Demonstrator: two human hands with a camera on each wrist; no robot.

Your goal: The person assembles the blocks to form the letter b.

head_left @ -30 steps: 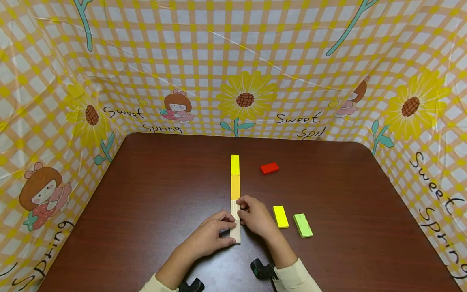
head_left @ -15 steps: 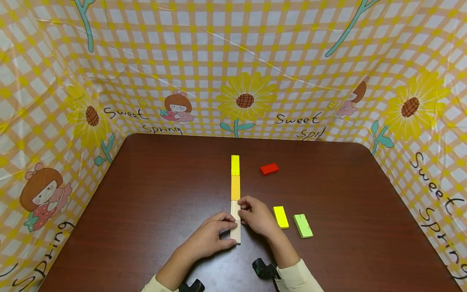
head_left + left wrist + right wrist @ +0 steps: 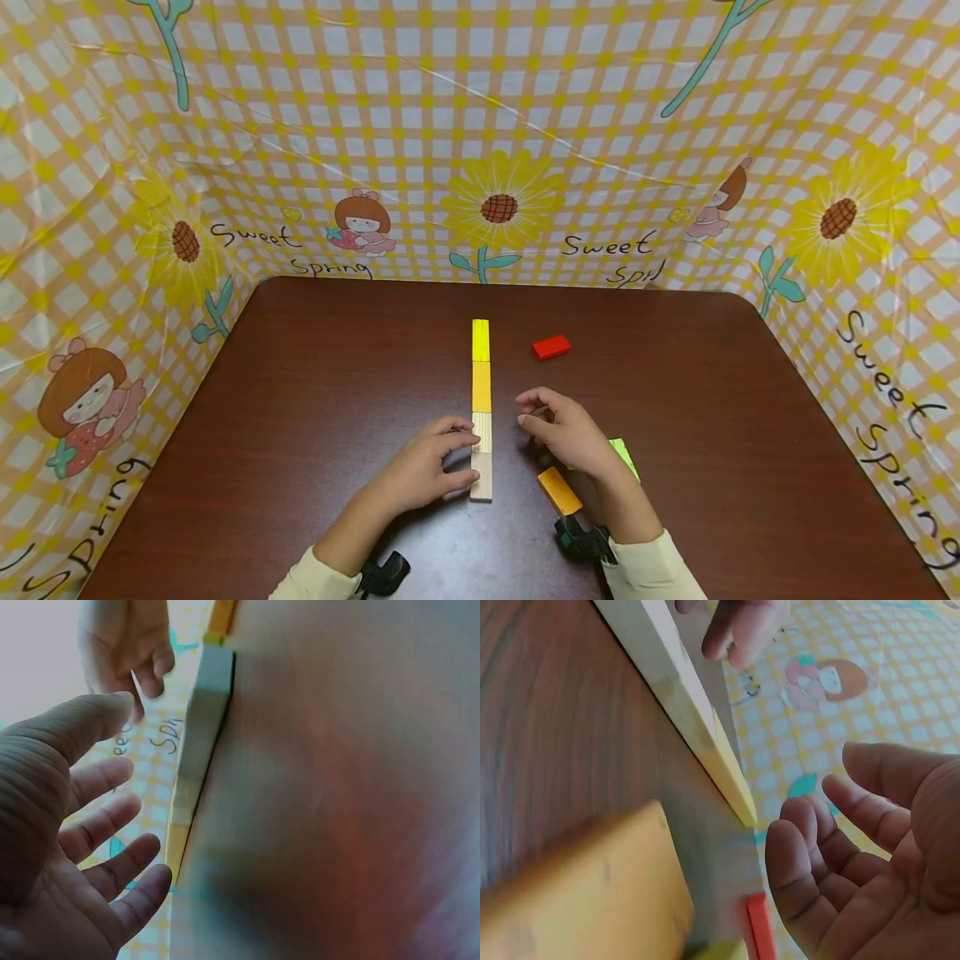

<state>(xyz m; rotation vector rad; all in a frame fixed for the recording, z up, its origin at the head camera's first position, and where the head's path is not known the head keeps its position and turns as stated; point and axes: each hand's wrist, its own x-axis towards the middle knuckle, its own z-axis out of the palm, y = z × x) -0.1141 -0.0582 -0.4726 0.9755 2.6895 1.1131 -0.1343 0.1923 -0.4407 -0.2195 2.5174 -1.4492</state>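
Observation:
A straight row of wooden blocks lies end to end on the brown table (image 3: 337,400). From far to near they are a yellow block (image 3: 481,340), an amber block (image 3: 482,387), a pale striped block (image 3: 482,432) and a plain pale block (image 3: 483,482). My left hand (image 3: 423,467) sits along the row's left side, fingers and thumb spread by the two pale blocks, gripping nothing. To the right of the row, my right hand (image 3: 573,433) hovers with loosely bent fingers and nothing in them. An orange block (image 3: 559,492) lies below it, near the wrist.
A red block (image 3: 551,347) lies at the back, right of the row. Part of a green block (image 3: 626,458) shows past my right hand. A yellow-checked cloth (image 3: 420,100) rises along the table's back and sides. Black cameras (image 3: 581,540) sit on both wrists.
My right hand has let go of the striped block and moved right. It now covers the loose yellow block, and the orange block has come into view. My left hand has shifted slightly away.

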